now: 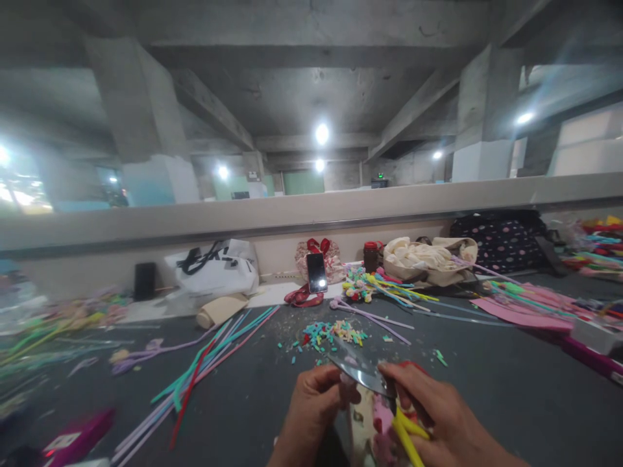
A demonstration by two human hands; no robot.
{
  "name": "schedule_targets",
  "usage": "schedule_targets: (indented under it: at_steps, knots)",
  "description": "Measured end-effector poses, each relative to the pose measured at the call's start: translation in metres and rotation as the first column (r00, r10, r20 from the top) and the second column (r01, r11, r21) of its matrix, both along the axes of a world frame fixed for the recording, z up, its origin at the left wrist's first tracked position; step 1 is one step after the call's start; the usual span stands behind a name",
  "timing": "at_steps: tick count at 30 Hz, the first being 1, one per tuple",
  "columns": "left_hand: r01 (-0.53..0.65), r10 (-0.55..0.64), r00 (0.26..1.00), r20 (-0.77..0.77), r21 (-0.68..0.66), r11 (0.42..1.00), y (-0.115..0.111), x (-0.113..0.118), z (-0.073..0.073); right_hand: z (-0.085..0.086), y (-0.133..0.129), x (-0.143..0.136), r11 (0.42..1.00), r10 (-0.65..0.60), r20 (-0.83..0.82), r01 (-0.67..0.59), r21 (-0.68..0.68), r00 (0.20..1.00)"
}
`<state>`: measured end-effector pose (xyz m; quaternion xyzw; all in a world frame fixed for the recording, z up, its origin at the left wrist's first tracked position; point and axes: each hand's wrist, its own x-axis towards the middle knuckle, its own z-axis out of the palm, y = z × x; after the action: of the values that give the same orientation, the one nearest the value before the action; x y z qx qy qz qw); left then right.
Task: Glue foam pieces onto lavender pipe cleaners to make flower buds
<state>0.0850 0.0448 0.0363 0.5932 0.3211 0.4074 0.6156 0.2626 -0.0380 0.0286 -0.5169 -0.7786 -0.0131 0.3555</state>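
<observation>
Low in the head view, my right hand (431,399) is closed around scissors (363,375) with yellow handles, whose metal blades reach left over the dark table. My left hand (318,405) is pinched near the blades, holding a small pale piece that is too blurred to name. Beneath the scissors, pink and cream material (377,421) with red spots shows between my hands. Just beyond the blades lies a pile of short cut pieces (326,333) in teal, red, yellow and pink.
Long coloured stems (199,370) lie at the left on the dark table (243,402). Behind the cut pieces, a phone (317,272) stands against a floral pouch. A white bag (219,269), a brown bottle (370,258) and a cloth bag (428,259) line the wall.
</observation>
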Motion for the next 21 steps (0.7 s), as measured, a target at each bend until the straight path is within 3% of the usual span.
schedule_targets:
  at_steps: [9, 21]
  knots:
    - [0.012, -0.012, 1.0, -0.003, -0.027, 1.0, 0.001, 0.0, -0.006, -0.001, -0.002, 0.0, 1.0, -0.009, -0.018, 0.009, -0.027, 1.0]
    - [-0.015, 0.017, 0.999, 0.029, -0.066, 0.998, 0.0, 0.001, -0.003, 0.015, -0.008, -0.006, 0.982, -0.031, 0.015, 0.033, -0.187, 0.999]
